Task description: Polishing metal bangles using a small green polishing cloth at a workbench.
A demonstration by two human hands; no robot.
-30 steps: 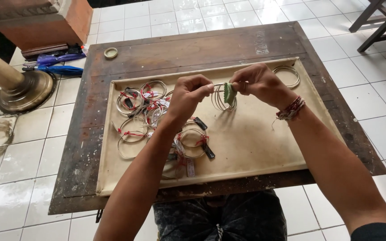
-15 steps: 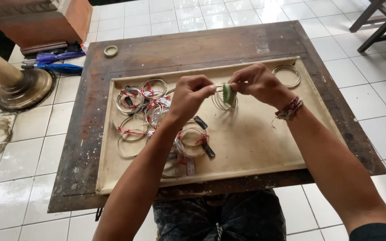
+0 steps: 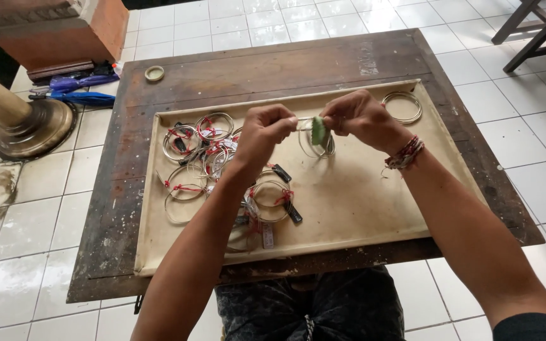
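Note:
Both my hands are raised above a shallow beige tray (image 3: 374,215) on a dark wooden table (image 3: 254,69). My left hand (image 3: 266,129) pinches one side of a set of thin metal bangles (image 3: 314,146). My right hand (image 3: 361,117) grips the other side together with a small green pad (image 3: 318,131) pressed against the metal. A red and white string bracelet (image 3: 406,153) circles my right wrist. On the tray's left half lies a heap of metal bangles tied with red thread and dark tags (image 3: 213,164).
A separate bangle stack (image 3: 402,107) lies at the tray's far right corner. A small round lid (image 3: 154,74) sits on the table's far left. On the tiled floor are a brass-based post (image 3: 23,123), blue and purple tools (image 3: 83,91), a brick-coloured box (image 3: 52,28) and chair legs (image 3: 532,28).
My hands stay in nearly the same place over the tray; the green pad has shifted only slightly against the bangles.

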